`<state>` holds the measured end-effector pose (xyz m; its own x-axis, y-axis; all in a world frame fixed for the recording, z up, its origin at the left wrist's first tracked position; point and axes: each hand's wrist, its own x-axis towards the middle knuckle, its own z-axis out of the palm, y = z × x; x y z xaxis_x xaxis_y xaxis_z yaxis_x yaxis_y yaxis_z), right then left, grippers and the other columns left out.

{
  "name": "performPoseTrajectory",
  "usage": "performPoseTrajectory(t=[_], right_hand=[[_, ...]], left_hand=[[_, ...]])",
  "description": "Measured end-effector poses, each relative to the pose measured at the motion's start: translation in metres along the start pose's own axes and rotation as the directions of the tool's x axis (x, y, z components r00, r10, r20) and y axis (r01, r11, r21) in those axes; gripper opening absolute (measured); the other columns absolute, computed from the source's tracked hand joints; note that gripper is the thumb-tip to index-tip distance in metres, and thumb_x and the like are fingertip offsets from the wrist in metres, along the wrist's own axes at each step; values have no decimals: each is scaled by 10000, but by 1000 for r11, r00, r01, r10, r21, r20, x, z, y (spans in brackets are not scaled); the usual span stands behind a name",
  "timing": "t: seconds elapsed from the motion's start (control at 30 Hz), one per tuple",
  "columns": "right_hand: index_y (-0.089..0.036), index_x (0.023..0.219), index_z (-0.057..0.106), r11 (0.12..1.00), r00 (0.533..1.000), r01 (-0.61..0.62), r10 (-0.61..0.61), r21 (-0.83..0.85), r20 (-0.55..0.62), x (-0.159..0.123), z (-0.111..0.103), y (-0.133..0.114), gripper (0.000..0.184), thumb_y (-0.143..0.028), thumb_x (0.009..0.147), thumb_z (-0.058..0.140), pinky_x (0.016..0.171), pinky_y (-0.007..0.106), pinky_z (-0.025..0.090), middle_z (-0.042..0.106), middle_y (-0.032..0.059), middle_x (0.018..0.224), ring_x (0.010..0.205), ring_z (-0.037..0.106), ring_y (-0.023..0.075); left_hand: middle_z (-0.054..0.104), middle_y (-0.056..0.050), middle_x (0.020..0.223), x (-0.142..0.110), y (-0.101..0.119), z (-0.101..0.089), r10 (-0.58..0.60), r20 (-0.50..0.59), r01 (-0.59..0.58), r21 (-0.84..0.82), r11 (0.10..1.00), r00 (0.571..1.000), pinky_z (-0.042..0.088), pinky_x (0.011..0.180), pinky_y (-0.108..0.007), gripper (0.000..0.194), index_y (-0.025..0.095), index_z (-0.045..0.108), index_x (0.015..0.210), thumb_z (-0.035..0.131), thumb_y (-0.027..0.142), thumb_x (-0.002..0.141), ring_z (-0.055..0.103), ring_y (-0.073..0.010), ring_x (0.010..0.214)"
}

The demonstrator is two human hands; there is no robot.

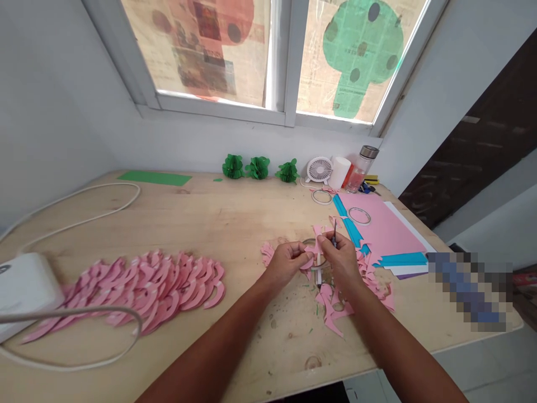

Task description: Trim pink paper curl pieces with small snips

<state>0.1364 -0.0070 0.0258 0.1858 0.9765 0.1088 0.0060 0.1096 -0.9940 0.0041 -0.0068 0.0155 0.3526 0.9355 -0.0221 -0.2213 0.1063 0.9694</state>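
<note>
My left hand (289,260) is closed, pinching a small pink paper piece (309,259) between thumb and fingers. Close beside it, my right hand (343,257) is closed too; its thumb and fingertips pinch pink paper (318,239), and scissors (334,234) poke up from it with the dark blades pointing away. A ring-shaped roll (309,242) lies partly hidden under the hands, with a white pen-like stick (318,277) by it. Pink paper scraps (331,319) are strewn around the right hand. Left of my hands rests a large heap of curved pink paper pieces (168,285).
Pink sheets (386,224) over blue sheets (403,258) lie at right, with a ring-shaped roll (359,216) on top. Along the wall stand green paper balls (257,167), a small fan (320,169) and a bottle (361,170). A white cable (84,218) loops at left near a white box (27,285).
</note>
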Motion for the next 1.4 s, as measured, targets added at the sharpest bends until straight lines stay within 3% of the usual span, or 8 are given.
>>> performPoseTrajectory(t=[0.33,0.87,1.23,1.4], right_hand=[[-171,628,509,999,999,29,-30,-37,-32,2,-2,2,236,-367,655,638,414,212,204,356,-64,510,452,274,67],[-165,669,553,997,999,-7,4,-74,-52,4,-5,7,276,-409,636,678,389,225,203,372,-71,470,406,280,68],[-162,693,568,998,1000,-8,7,-55,-23,2,-5,1,246,-384,664,669,386,213,211,407,-62,487,419,312,67],[-151,767,600,998,1000,12,-13,55,8,1,-6,-2,254,-394,700,637,375,205,202,431,-54,517,414,317,63]], left_hand=[[508,24,535,3,-6,-1,59,-33,-56,68,996,998,309,470,-190,264,130,576,625,644,383,662,419,-73,492],[563,-8,569,5,-9,-5,133,-101,-130,39,991,986,413,566,-229,150,132,577,634,610,271,680,516,-101,546],[549,5,515,4,-3,-4,132,-105,-133,2,991,986,396,530,-225,111,133,572,589,592,219,655,498,-91,494],[551,4,495,4,6,-5,133,-209,-139,-15,990,969,402,532,-225,95,130,573,580,582,190,653,501,-92,488]])
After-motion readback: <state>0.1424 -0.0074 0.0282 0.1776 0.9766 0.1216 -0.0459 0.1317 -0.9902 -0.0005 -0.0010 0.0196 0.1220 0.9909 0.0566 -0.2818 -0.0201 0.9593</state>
